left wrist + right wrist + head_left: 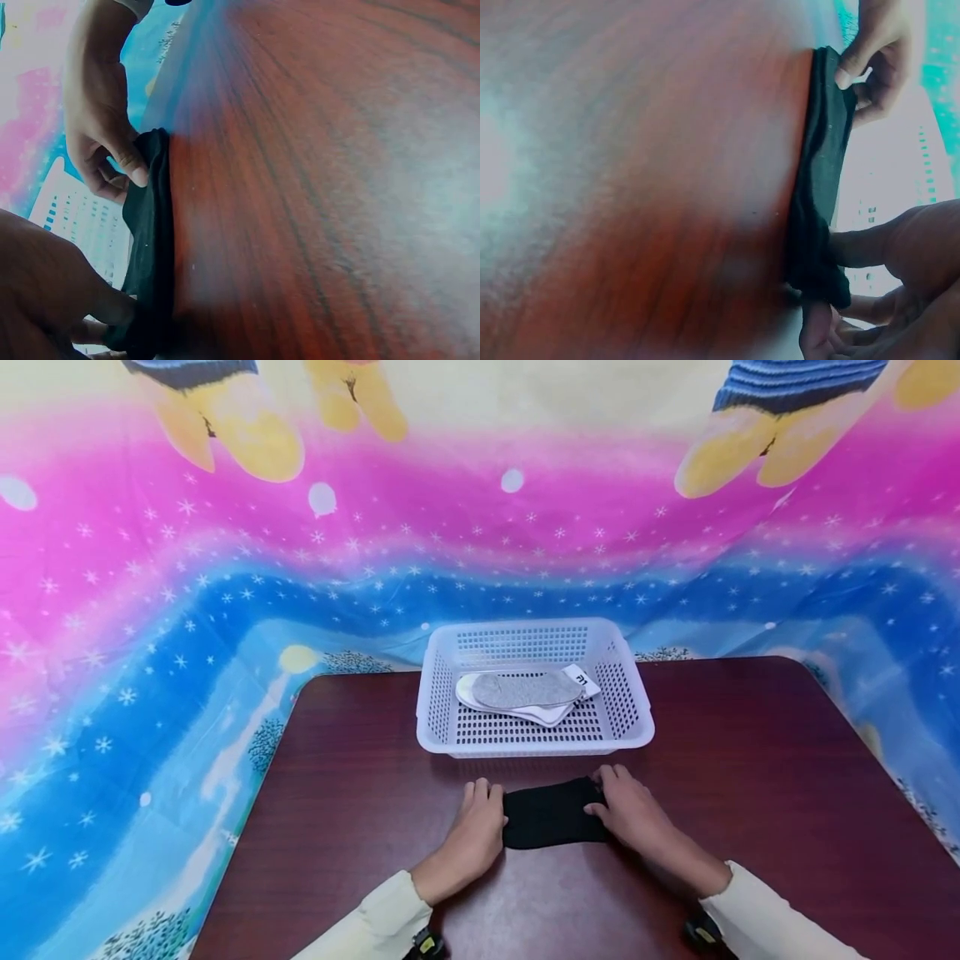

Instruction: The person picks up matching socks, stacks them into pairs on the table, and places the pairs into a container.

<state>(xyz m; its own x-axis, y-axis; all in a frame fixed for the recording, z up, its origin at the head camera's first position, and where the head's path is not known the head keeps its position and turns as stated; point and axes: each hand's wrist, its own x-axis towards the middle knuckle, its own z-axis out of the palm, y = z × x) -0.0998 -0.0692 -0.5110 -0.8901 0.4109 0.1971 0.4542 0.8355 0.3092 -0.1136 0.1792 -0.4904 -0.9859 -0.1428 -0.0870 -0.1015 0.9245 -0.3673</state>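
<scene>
A black sock [553, 814] lies stretched sideways just above the tabletop's near half, in front of the basket. My left hand [480, 822] pinches its left end, thumb on the near face and fingers curled behind. At the other end, my right hand [636, 810] holds the fabric between thumb and fingers. The left wrist view shows the sock [154, 240] as a narrow dark band between both hands. In the right wrist view, the sock's near end [821, 281] is bunched around the right hand's fingers.
Behind the sock stands a white perforated basket [536, 749]. Inside it lie a grey sock [525, 690] and white socks [551, 716], one carrying a printed label. The dark red wooden table [360, 735] meets a colourful printed cloth [480, 552] at its back and sides.
</scene>
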